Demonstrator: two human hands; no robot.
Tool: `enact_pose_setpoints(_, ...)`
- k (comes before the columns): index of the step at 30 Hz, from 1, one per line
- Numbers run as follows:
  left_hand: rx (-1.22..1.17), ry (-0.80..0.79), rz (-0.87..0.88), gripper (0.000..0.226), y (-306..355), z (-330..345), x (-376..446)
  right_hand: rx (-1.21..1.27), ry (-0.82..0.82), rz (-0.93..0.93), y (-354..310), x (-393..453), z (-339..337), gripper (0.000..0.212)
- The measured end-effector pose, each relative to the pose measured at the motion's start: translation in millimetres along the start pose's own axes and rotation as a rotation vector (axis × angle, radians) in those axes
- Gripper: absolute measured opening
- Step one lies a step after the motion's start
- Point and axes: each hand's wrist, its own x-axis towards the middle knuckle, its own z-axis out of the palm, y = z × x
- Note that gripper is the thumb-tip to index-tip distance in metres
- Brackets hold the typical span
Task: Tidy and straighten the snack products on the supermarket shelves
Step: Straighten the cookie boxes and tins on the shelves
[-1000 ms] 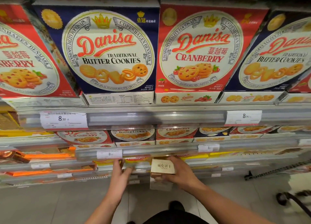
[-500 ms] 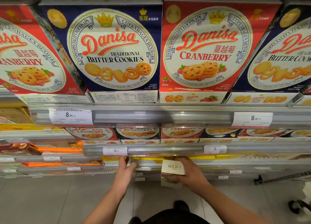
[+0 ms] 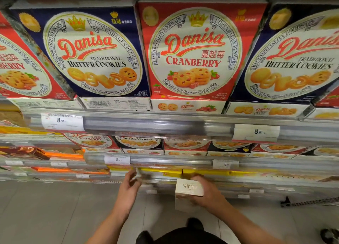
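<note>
A person stands at a supermarket biscuit aisle, both hands reaching toward a low shelf point(image 3: 275, 184) near the floor. The right hand point(image 3: 207, 194) grips a small cream-coloured biscuit box point(image 3: 189, 187) printed with Chinese characters, fingers curled around its far side and thumb low on its near face; the box is upright, just in front of the shelf edge and below a row of yellow packs point(image 3: 161, 172). The left hand point(image 3: 128, 190) reaches to the same shelf beside it, its fingertips blurred at the shelf edge; whether they pinch anything cannot be told.

Above, the top shelf carries large Danisa boxes standing face out: a blue butter cookies box point(image 3: 91, 51), a red cranberry box point(image 3: 194, 49) touching it on the right, and another blue butter cookies box point(image 3: 297, 56) further right. A price tag point(image 3: 62, 121) reading 8.90 sits on the rail beneath them. A second row of smaller Danisa boxes point(image 3: 139, 142) lines the shelf below, with orange packs point(image 3: 62, 155) to the left. Grey floor tiles point(image 3: 55, 212) fill the foreground.
</note>
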Motion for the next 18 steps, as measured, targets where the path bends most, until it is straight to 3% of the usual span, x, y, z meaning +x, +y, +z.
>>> enact_pose_setpoints(6, 0.147, -0.078, 0.044, 0.008, -4, 50, -34, 0.078, 0.140, 0.054, 32, -32, -44, 0.049)
enact_pose_setpoints(11, 0.094, -0.168, -0.012, 0.013, -6, 100, -70, 0.181, 0.271, 0.214, 61, -55, -73, 0.042)
enact_pose_setpoints(14, 0.084, -0.195, -0.025, 0.025, -7, 119, -89, 0.277, 0.343, 0.245, 77, -82, -82, 0.067)
enact_pose_setpoints(18, 0.066, -0.190, -0.035, 0.022, -4, 133, -111, 0.658, 0.369, 0.352, 97, -121, -65, 0.075)
